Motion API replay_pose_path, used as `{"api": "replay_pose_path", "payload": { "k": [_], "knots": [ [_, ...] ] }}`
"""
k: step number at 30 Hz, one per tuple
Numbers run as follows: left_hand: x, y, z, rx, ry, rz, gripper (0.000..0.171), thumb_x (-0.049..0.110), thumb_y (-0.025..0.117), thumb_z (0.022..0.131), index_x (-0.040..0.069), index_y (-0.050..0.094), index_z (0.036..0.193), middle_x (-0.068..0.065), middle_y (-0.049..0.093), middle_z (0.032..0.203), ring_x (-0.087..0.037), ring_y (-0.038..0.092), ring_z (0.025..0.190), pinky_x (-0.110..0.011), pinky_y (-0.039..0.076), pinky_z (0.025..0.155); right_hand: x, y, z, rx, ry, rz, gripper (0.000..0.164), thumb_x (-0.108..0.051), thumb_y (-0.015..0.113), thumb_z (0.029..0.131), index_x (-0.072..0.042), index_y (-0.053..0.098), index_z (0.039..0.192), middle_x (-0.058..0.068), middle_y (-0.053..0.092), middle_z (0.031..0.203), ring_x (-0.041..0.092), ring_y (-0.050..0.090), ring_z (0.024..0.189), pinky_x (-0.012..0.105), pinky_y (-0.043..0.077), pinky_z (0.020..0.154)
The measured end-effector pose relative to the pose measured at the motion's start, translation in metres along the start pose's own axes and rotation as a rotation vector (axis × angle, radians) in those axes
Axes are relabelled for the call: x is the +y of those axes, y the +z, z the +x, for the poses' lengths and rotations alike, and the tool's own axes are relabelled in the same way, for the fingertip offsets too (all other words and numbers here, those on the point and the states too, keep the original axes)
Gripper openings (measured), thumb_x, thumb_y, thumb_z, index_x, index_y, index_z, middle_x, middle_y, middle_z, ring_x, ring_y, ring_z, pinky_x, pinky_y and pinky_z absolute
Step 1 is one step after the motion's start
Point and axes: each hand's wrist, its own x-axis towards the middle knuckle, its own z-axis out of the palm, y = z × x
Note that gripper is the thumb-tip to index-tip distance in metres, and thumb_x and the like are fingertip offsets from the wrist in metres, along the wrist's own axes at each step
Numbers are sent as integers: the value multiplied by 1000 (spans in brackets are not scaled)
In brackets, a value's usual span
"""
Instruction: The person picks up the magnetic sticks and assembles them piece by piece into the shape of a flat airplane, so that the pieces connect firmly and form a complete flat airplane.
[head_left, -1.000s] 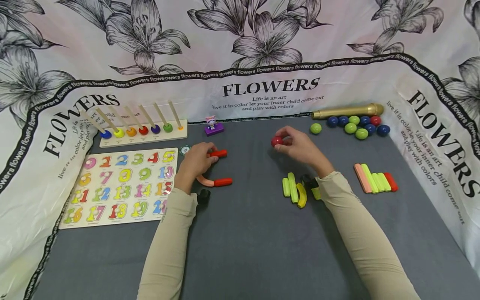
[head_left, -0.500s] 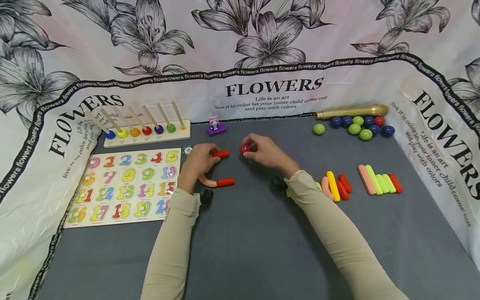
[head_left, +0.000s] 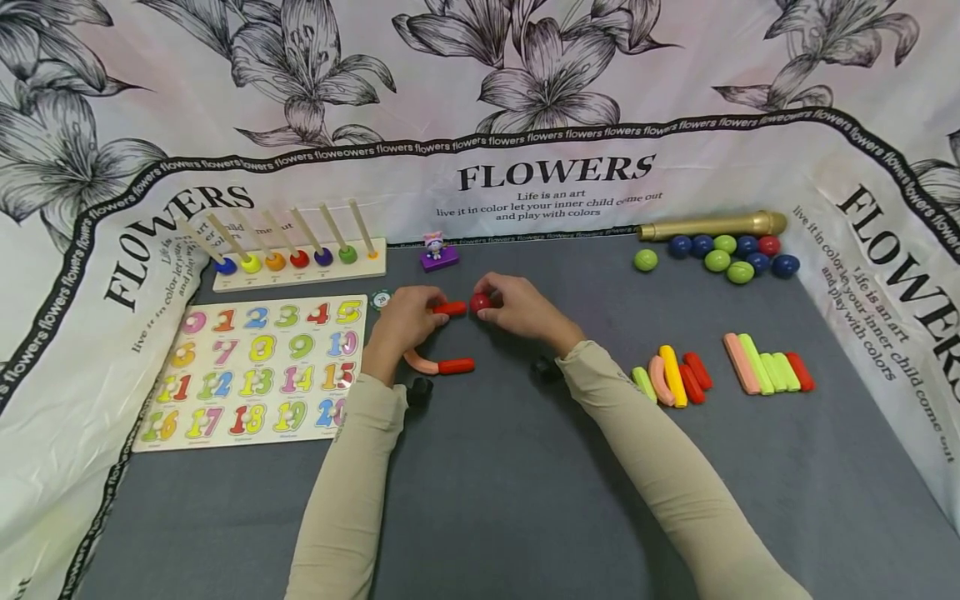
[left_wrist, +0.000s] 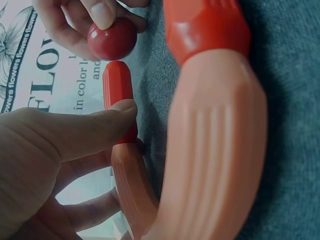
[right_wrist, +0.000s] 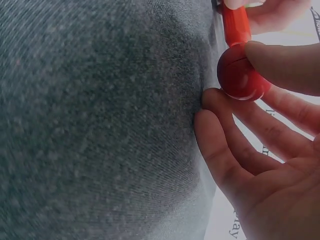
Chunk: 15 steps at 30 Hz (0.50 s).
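Note:
My left hand (head_left: 407, 321) pinches a red rod (left_wrist: 117, 85) between thumb and fingers. That rod joins a curved peach rod (left_wrist: 132, 175), whose other end carries a second red rod (head_left: 456, 366), making a U shape lying open to the right. My right hand (head_left: 527, 310) pinches a shiny red ball (head_left: 480, 303) between thumb and fingertips. In the left wrist view the ball is right at the free tip of the upper red rod. The right wrist view shows the ball (right_wrist: 242, 75) against the rod's end, with the lower fingers spread out beside it.
A number puzzle board (head_left: 240, 332) and a peg stand (head_left: 352, 268) lie left, beside a small round token (head_left: 381, 299). A figurine on a purple block (head_left: 438, 258) stands behind. Right are two rod groups (head_left: 672, 377), several balls (head_left: 785, 266) and a gold tube (head_left: 712, 225).
My right hand has carried the red ball leftward to the upper red rod's tip, uncovering rods on the right. My left hand keeps its hold on the rod.

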Motion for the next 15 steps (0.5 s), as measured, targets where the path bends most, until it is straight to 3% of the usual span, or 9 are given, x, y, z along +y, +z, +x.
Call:
{"api": "replay_pose_path", "payload": {
  "k": [8, 15],
  "knots": [
    [4, 1, 2, 1, 16, 45, 25, 14, 75, 102, 3, 76, 124, -14, 71, 107, -32, 60, 97, -45, 50, 89, 3, 3, 1, 10, -2, 15, 26, -6, 75, 100, 1, 67, 124, 17, 72, 120, 32, 71, 112, 47, 55, 98],
    [6, 1, 2, -6, -1, 63, 25, 15, 76, 102, 3, 76, 124, -15, 72, 111, -33, 61, 100, -48, 51, 92, 6, 4, -2, 30, 4, 43, 26, -8, 75, 101, 1, 67, 124, 18, 73, 122, 33, 71, 114, 47, 54, 99]
  ]
}}
